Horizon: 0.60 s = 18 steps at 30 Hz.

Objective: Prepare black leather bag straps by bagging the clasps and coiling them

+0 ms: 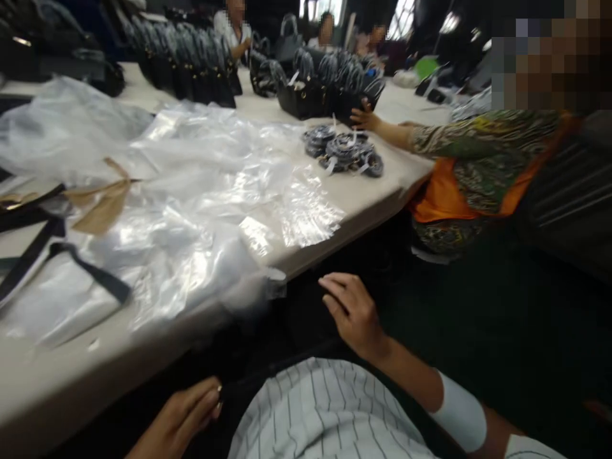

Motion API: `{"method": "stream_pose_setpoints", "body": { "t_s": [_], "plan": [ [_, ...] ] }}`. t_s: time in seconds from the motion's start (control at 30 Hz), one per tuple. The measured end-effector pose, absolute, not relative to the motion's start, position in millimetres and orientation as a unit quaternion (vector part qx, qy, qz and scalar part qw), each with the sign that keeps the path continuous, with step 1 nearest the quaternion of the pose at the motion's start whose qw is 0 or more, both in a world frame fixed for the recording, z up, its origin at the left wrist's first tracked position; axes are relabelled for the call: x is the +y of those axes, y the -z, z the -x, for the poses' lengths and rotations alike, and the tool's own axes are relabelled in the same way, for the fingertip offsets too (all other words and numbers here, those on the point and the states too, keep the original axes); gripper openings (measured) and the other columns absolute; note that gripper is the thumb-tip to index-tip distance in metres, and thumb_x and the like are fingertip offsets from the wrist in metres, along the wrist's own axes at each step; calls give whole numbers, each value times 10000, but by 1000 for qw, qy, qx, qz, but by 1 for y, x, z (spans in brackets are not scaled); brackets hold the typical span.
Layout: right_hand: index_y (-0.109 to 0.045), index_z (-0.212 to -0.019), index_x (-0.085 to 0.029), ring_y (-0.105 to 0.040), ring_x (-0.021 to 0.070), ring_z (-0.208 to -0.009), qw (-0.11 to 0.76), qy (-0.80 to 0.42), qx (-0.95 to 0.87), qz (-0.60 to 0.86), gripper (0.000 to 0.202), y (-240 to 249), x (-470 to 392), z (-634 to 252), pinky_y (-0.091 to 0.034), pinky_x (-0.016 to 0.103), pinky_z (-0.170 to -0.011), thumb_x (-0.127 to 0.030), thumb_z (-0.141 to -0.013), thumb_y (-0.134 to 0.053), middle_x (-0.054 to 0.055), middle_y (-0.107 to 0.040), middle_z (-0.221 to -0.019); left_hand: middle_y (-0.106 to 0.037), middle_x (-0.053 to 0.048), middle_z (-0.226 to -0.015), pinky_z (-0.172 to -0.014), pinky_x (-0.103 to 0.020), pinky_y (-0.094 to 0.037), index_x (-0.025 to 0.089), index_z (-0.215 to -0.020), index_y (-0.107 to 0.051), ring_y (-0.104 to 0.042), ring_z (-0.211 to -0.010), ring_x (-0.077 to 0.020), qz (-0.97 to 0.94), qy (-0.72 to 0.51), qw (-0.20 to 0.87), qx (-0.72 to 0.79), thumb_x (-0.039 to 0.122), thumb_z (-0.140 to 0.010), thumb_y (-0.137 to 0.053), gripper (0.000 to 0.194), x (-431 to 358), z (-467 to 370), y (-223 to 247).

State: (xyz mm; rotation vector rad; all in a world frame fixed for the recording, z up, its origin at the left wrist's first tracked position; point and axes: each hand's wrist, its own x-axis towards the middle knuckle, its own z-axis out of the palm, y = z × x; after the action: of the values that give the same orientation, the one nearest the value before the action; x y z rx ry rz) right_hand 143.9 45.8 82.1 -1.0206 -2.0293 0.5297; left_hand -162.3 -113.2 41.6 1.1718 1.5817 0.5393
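My left hand (184, 414) is low in front of the table edge, its fingers curled together. A small shiny bit shows at its fingertips, but what it holds, if anything, is too dark to make out. To the right, my right hand (356, 315) hangs in the air beyond the table's front edge, fingers stretched and slightly bent, with nothing visible in them. Nearest to it on the table are crumpled clear plastic bags (186, 255), whose edge hangs over the side. A brown strip (105, 207) and a dark strap (98, 274) lie among the plastic.
Rolled grey straps (347, 150) with white tags lie on the pale table (354, 217). Behind them stand rows of black handbags (306, 95) with wrapped handles. A co-worker's hand (366, 116) touches one bag at the right; other people stand at the far side.
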Motion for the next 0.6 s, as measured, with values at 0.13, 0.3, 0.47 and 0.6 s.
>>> {"method": "stream_pose_setpoints", "body": {
  "t_s": [0.13,0.3,0.47,0.6],
  "plan": [
    [-688,-1135,-194,-634,218,-1062,267,-449,-717,462,344,-36,61,-148,-512,397,-970,-365,-1017,-413,89,-664,-1121,-491,10,-698,-627,-227,-419,181,-695,-538,-449,-671,-133,-479,-214,557,644,610,-912,-421,495,-111,178,-22],
    [-689,-1149,-217,-629,184,-1042,138,-556,-746,338,360,-15,33,-147,-507,345,-952,-368,-1031,-385,54,-689,-1076,-452,23,-670,-585,-231,-354,175,-706,-539,-392,-622,-122,-437,-227,571,657,602,-903,-441,480,-108,189,7],
    [-643,-1223,-199,-589,192,-1073,99,-515,-816,244,321,-17,32,-156,-480,363,-971,-297,-1018,-415,74,-661,-1156,-408,38,-565,-539,-259,-346,179,-654,-538,-370,-539,-122,-396,-237,562,687,713,-813,-459,562,-111,178,38],
    [-665,-1140,-169,-596,193,-1081,141,-483,-831,240,289,-18,28,-174,-481,375,-984,-280,-997,-440,102,-659,-1151,-521,-3,-531,-591,-365,-475,234,-599,-572,-536,-546,-213,-438,-250,491,710,733,-770,-470,537,-103,158,33]
  ]
}}
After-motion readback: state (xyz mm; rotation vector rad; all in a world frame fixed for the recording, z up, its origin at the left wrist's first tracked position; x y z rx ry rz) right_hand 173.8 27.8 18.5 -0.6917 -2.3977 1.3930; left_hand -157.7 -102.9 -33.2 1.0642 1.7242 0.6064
